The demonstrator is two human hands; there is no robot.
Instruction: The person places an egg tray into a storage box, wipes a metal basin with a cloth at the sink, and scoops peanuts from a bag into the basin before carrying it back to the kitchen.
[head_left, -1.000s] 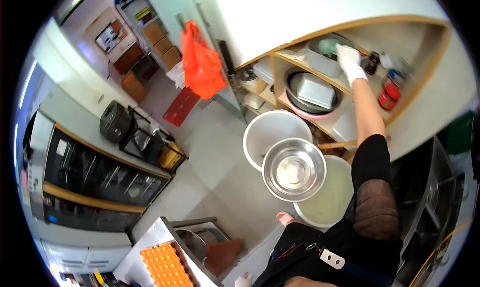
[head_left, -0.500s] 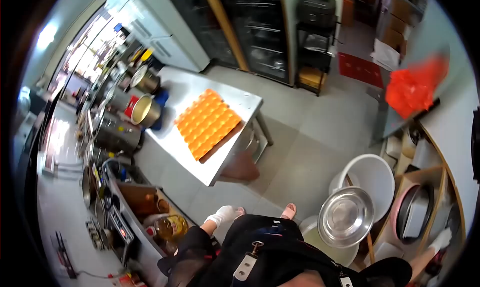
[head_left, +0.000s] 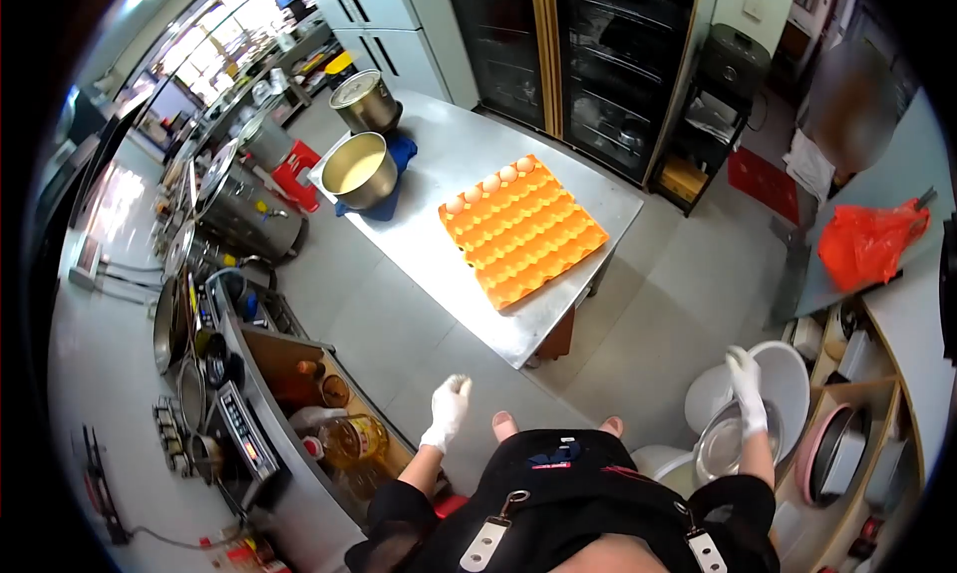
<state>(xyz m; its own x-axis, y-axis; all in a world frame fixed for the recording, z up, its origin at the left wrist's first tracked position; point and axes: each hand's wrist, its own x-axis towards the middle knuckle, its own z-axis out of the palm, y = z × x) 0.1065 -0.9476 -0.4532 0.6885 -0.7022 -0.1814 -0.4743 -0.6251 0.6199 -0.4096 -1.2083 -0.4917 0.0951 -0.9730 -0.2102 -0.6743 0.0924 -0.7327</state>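
In front of you, the metal table carries an orange egg tray, a blue cloth beneath an open pot, and a lidded pot beyond it.

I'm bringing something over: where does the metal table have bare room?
The metal table is bare between the orange egg tray, open pot and the table's near-left edge; also beyond the tray, toward the lidded pot. Its far-left end is crowded: both pots and blue cloth.
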